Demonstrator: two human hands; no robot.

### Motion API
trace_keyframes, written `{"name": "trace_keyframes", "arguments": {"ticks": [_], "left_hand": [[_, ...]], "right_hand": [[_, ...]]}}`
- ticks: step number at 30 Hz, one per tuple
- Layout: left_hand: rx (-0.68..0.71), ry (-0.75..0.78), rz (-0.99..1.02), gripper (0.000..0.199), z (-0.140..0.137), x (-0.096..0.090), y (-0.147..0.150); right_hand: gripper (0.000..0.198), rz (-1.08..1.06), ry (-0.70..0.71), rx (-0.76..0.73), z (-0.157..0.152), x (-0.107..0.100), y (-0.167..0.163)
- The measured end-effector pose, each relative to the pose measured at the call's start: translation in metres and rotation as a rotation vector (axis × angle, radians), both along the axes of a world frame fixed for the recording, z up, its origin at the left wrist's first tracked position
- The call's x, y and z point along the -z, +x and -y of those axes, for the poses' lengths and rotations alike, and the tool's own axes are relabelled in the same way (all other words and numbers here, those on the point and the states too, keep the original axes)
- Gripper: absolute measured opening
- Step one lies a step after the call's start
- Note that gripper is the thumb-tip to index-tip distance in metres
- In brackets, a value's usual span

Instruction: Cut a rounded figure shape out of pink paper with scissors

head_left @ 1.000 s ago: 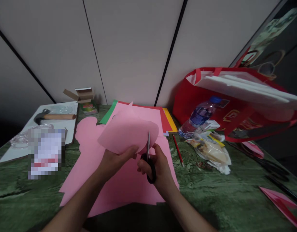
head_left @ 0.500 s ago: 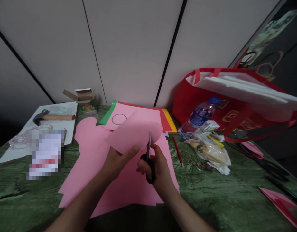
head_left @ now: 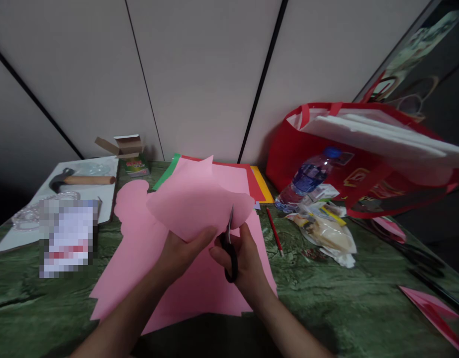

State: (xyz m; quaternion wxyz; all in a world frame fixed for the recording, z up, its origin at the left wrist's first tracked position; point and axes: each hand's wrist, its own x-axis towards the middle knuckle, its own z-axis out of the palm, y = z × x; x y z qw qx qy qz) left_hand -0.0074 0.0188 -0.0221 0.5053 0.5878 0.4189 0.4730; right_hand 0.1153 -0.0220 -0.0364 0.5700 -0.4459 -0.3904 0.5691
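My left hand point(head_left: 182, 256) pinches the lower edge of a pink paper piece point(head_left: 192, 201), thumb on top and fingers hidden beneath. Black-handled scissors point(head_left: 231, 258) are in my right hand point(head_left: 247, 263), with its thumb and fingers around the handles. One blade shows over the paper near its right edge, pointing away from me. Below both hands lie larger pink paper sheets point(head_left: 139, 278), some with a wavy, cut-out outline on the left.
Behind are red, green and yellow sheets point(head_left: 264, 184). To the right are a red pencil point(head_left: 275, 231), a water bottle point(head_left: 307, 179), a plastic wrapper point(head_left: 326, 231) and a red bag point(head_left: 289, 149). A hammer point(head_left: 87, 180), a small box point(head_left: 134, 161) and a white board point(head_left: 112, 199) are left.
The paper piece has turned and spread out leftward and upward, now covering the ring outline on the sheet behind. The scissors' handles have drawn slightly closer together.
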Motion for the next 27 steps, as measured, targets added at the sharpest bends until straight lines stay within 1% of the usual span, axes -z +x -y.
{"name": "trace_keyframes", "arguments": {"ticks": [4,7,10,13,16,18,21,24,27], "left_hand": [[-0.023,0.007,-0.022,0.029,-0.0012,0.0015,-0.0022],[-0.021,0.013,-0.038,0.031,-0.0023,0.0033,-0.0040],[-0.012,0.035,-0.036,0.029,-0.0033,0.0033,-0.0047],[-0.009,0.049,-0.033,0.025,-0.0039,0.0018,-0.0047],[0.015,0.028,-0.037,0.021,-0.0034,-0.0002,-0.0048],[0.054,-0.001,-0.052,0.017,-0.0026,-0.0015,-0.0050],[0.095,-0.008,-0.077,0.017,-0.0019,-0.0030,-0.0055],[0.036,0.016,-0.069,0.014,-0.0026,-0.0033,-0.0063],[-0.007,0.016,-0.055,0.017,-0.0038,-0.0020,-0.0069]], "right_hand": [[0.060,0.030,-0.005,-0.006,-0.0007,-0.0035,-0.0006],[0.059,0.050,-0.016,-0.011,-0.0004,-0.0067,-0.0017],[0.060,0.050,-0.023,-0.006,0.0005,-0.0074,-0.0021],[0.053,0.069,-0.021,-0.016,0.0014,-0.0063,-0.0015],[0.049,0.102,-0.028,-0.005,0.0021,-0.0068,-0.0008],[0.051,0.111,-0.043,0.006,0.0023,-0.0081,-0.0006],[0.054,0.122,-0.064,0.010,0.0021,-0.0095,-0.0005],[0.053,0.137,-0.066,0.014,0.0015,-0.0087,-0.0005],[0.052,0.139,-0.067,0.028,0.0010,-0.0077,-0.0008]]}}
